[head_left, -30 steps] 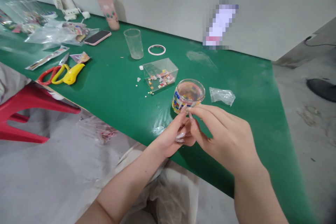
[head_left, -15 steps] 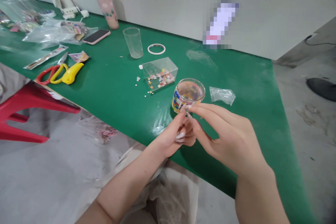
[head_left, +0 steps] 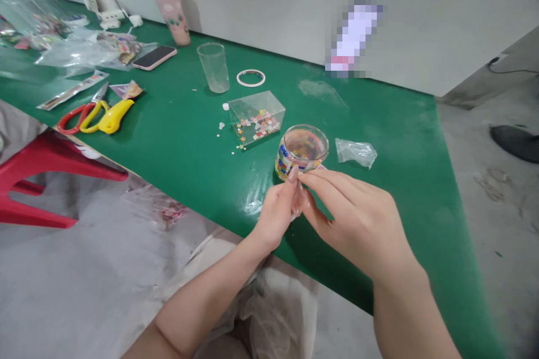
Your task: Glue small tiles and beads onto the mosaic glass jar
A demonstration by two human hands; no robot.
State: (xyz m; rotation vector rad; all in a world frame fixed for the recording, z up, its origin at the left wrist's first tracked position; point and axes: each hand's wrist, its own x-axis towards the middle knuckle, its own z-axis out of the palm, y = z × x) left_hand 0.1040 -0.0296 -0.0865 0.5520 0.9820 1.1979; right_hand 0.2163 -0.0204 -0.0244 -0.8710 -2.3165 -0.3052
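"Table first: where does it run?"

"Under the left hand and right hand, ahead of them and far off to their left. Both are over its near edge, probably so the fingers work close to the body."

"How are those hands set?"

"Narrow, both. The left thumb's tip meets the right thumb and forefinger in a pinch; whether anything small sits between, I cannot tell. I'd guess one hand steadies what the other handles."

"What's beyond them?"

"Clear tumbler, upright, well ahead and to their left, apparently out of the way. Nearer, ahead of the left hand, is the clear box, presumably placed for easy reach."

"And the glass cup?"

"Upright just beyond the fingertips, which partly hide its mosaic-patterned wall. Touching or not, I can't say. So near, it's likely easy to watch."

"That crumpled clear wrapper?"

"Beyond the right hand, near the cup, seemingly clear of the fingers' work."

"Smallest?"

"Coloured pieces, mostly inside the box, whose walls presumably stop them scattering; a few lie just outside, to its left."
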